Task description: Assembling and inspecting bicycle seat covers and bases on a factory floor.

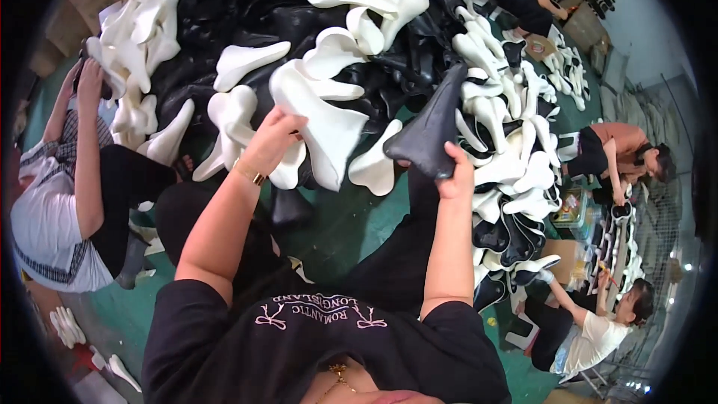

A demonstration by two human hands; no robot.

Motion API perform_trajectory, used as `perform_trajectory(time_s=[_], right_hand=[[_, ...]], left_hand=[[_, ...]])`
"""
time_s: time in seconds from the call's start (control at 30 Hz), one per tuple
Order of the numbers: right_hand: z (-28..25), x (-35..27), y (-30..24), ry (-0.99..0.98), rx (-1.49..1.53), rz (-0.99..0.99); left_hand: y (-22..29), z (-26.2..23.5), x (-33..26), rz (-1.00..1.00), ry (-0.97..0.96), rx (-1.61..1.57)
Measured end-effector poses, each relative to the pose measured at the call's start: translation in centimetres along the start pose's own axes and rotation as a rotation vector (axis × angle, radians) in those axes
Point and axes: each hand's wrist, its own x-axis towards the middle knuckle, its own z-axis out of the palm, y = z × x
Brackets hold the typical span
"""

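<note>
My left hand is closed on the edge of a white bicycle-saddle pad, its wide, flared end tilted down toward me. On the right, my right hand grips a smooth black bicycle saddle piece by its broad end, the narrow nose pointing up and away. The two pieces are apart. Just beyond my hands lie more white pads, one of them a narrow pad and another a rounded pad low between the two held pieces. A dark saddle piece rests on the floor below my left wrist.
A large heap of black saddle pieces fills the far middle. White pads are piled at left and right. One person sits close on my left; several others work along the right, near a clear plastic bin.
</note>
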Motion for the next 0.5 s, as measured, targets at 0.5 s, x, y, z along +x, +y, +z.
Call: perform_trajectory(time_s=[0.5], right_hand=[[11.2, -9.4, 9.9, -0.161, -1.155, -0.81]], left_hand=[[-4.1, 1.3, -4.7, 0.022, 0.299, -0.469]])
